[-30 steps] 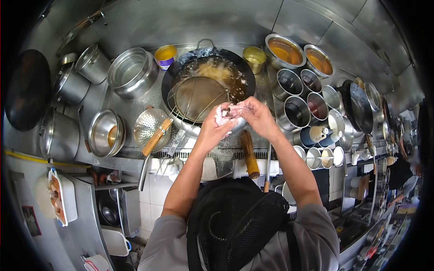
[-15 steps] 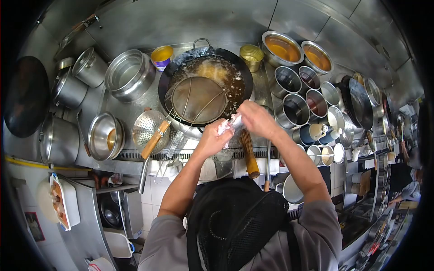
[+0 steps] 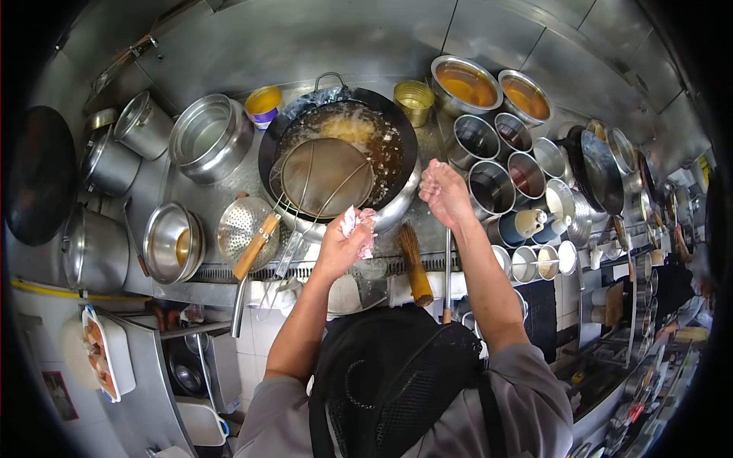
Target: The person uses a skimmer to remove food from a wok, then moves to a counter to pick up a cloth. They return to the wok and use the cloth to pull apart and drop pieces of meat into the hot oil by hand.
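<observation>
My left hand [image 3: 340, 250] is closed round a soft white-and-pink clump [image 3: 359, 227], whose kind I cannot make out. It is just in front of the near rim of the wok [image 3: 403, 126]. My right hand [image 3: 447, 195] is raised beyond the wok's right side with its fingers curled together; whatever may be in them cannot be made out. Dark oil with pale froth [image 3: 353, 128] bubbles in the wok. A round mesh strainer [image 3: 328, 177] rests over the wok's near left part, its wooden handle [image 3: 257, 246] pointing towards me.
A bamboo brush [image 3: 416, 267] lies between my arms, beside a long-handled tool [image 3: 447, 267]. A perforated ladle [image 3: 243, 229] and steel bowls [image 3: 164, 244] are on the left. Several metal pots [image 3: 491, 187] and two bowls of orange liquid [image 3: 467, 82] crowd the right. A yellow tin [image 3: 414, 103] stands behind.
My hands were together at the pale clump; they are now apart. The right hand has moved right, away from the left, while the clump stays in my left hand. The view has shifted slightly.
</observation>
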{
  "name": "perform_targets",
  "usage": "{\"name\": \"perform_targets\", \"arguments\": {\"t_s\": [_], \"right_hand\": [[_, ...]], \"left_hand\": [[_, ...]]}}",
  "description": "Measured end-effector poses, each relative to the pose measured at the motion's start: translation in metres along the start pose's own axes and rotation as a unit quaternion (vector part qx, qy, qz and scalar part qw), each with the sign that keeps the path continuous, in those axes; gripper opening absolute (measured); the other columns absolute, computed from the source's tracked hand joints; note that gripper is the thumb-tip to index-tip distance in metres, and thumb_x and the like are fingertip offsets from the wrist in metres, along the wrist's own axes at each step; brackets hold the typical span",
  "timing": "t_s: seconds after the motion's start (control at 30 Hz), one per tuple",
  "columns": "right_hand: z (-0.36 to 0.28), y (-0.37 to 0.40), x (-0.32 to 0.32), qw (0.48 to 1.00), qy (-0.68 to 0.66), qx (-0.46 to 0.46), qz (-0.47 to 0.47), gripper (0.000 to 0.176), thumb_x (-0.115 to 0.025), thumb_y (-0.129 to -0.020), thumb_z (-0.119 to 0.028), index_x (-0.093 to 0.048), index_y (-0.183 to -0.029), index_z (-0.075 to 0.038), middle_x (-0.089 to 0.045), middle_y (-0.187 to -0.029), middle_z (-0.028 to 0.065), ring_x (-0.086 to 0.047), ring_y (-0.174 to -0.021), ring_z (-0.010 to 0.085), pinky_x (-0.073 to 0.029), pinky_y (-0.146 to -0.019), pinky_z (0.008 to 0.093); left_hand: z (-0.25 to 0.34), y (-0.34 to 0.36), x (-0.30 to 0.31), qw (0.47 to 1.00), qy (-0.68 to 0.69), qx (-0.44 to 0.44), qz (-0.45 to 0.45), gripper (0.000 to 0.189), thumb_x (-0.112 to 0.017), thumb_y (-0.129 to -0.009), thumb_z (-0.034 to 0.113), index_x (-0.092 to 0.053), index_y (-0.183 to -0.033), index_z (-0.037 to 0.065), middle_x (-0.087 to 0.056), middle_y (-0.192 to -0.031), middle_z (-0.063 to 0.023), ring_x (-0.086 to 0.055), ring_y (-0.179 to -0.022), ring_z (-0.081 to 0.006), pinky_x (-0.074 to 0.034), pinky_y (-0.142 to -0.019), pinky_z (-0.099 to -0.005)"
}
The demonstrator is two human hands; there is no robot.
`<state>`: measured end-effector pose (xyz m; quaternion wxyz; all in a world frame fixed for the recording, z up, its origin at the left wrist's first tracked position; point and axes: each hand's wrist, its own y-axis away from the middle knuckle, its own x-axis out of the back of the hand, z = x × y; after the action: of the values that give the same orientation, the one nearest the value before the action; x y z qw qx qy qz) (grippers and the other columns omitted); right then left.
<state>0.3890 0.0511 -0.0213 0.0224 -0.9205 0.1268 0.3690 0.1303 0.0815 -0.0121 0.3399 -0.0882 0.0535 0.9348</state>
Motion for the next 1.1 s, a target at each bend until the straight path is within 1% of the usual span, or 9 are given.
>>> {"name": "perform_targets", "arguments": {"t_s": [0.1, 0.3, 0.4, 0.53, 0.57, 0.67, 0.8, 0.93, 1.1], "right_hand": [[-0.008, 0.004, -0.034, 0.992, 0.056, -0.014, 0.116, 0.011, -0.059, -0.096, -0.015, -0.061, -0.096, -0.005, -0.056, -0.076, 0.0010, -0.047, -0.059, 0.0097, -0.041, -0.056, 0.0245], [0.002, -0.018, 0.003, 0.999, -0.008, -0.032, -0.026, 0.018, -0.064, -0.093, -0.014, -0.063, -0.105, -0.001, -0.065, -0.089, 0.0052, -0.057, -0.071, 0.0104, -0.041, -0.060, 0.0202], [0.008, -0.020, -0.003, 0.980, 0.184, -0.077, -0.006, 0.029, -0.065, -0.092, -0.016, -0.062, -0.116, -0.002, -0.062, -0.094, 0.0013, -0.053, -0.074, 0.0062, -0.041, -0.064, 0.0197], [0.008, 0.023, -0.067, 0.904, 0.349, -0.063, -0.239, 0.027, -0.065, -0.094, -0.026, -0.064, -0.112, -0.005, -0.063, -0.097, -0.0011, -0.058, -0.093, 0.0103, -0.046, -0.077, 0.0270], [0.011, 0.027, -0.072, 0.856, 0.441, 0.063, -0.263, 0.023, -0.061, -0.096, -0.019, -0.062, -0.111, -0.001, -0.064, -0.101, 0.0071, -0.062, -0.094, 0.0206, -0.048, -0.081, 0.0320], [0.006, 0.036, -0.076, 0.730, 0.622, 0.129, -0.252, 0.020, -0.058, -0.093, -0.010, -0.060, -0.110, 0.000, -0.062, -0.102, 0.0148, -0.062, -0.095, 0.0311, -0.051, -0.081, 0.0376], [0.001, 0.039, -0.072, 0.600, 0.729, 0.224, -0.243, 0.020, -0.055, -0.089, -0.006, -0.060, -0.107, 0.000, -0.060, -0.097, 0.0180, -0.061, -0.088, 0.0379, -0.051, -0.077, 0.0447], [-0.011, 0.032, -0.082, 0.696, 0.644, 0.230, -0.218, 0.016, -0.053, -0.093, -0.007, -0.061, -0.104, 0.001, -0.059, -0.089, 0.0189, -0.060, -0.083, 0.0389, -0.050, -0.070, 0.0450], [0.001, 0.029, -0.081, 0.706, 0.653, 0.227, -0.153, 0.015, -0.053, -0.095, -0.010, -0.062, -0.102, 0.000, -0.059, -0.088, 0.0191, -0.060, -0.082, 0.0389, -0.049, -0.072, 0.0448]], "left_hand": [[-0.008, 0.000, -0.004, 1.000, 0.020, 0.005, -0.003, 0.016, -0.053, -0.096, 0.008, -0.057, -0.110, 0.001, -0.061, -0.088, -0.0002, -0.056, -0.071, -0.0060, -0.050, -0.065, -0.0244], [-0.014, 0.003, -0.004, 0.999, 0.044, 0.014, -0.013, 0.016, -0.054, -0.096, 0.009, -0.058, -0.111, 0.002, -0.060, -0.087, -0.0004, -0.055, -0.070, -0.0053, -0.047, -0.061, -0.0240], [-0.006, 0.006, -0.002, 0.994, 0.096, 0.027, -0.037, 0.018, -0.054, -0.097, 0.010, -0.059, -0.112, 0.003, -0.059, -0.084, 0.0003, -0.053, -0.068, -0.0048, -0.045, -0.058, -0.0237], [0.005, -0.001, 0.004, 0.989, 0.119, 0.059, -0.059, 0.021, -0.053, -0.098, 0.013, -0.059, -0.115, 0.003, -0.059, -0.084, 0.0023, -0.055, -0.070, -0.0056, -0.045, -0.058, -0.0241], [0.006, -0.004, 0.009, 0.989, 0.101, 0.072, -0.076, 0.018, -0.053, -0.099, 0.016, -0.059, -0.111, 0.004, -0.058, -0.078, 0.0029, -0.054, -0.065, -0.0056, -0.045, -0.056, -0.0242], [0.011, -0.007, 0.012, 0.986, -0.129, 0.019, -0.101, 0.018, -0.054, -0.099, 0.020, -0.060, -0.104, 0.004, -0.057, -0.072, 0.0022, -0.052, -0.061, -0.0054, -0.043, -0.054, -0.0246], [0.018, -0.003, 0.016, 0.981, -0.160, 0.022, -0.103, 0.023, -0.053, -0.100, 0.025, -0.061, -0.103, 0.003, -0.058, -0.080, 0.0022, -0.051, -0.068, -0.0054, -0.044, -0.060, -0.0244], [0.026, -0.006, 0.007, 0.987, -0.130, 0.034, -0.082, 0.022, -0.052, -0.101, 0.024, -0.060, -0.101, 0.003, -0.057, -0.077, 0.0017, -0.051, -0.067, -0.0056, -0.044, -0.059, -0.0244], [0.015, -0.012, 0.010, 0.992, -0.115, 0.001, -0.041, 0.016, -0.052, -0.099, 0.019, -0.057, -0.097, 0.003, -0.055, -0.071, 0.0015, -0.049, -0.058, -0.0066, -0.042, -0.053, -0.0254]]}}
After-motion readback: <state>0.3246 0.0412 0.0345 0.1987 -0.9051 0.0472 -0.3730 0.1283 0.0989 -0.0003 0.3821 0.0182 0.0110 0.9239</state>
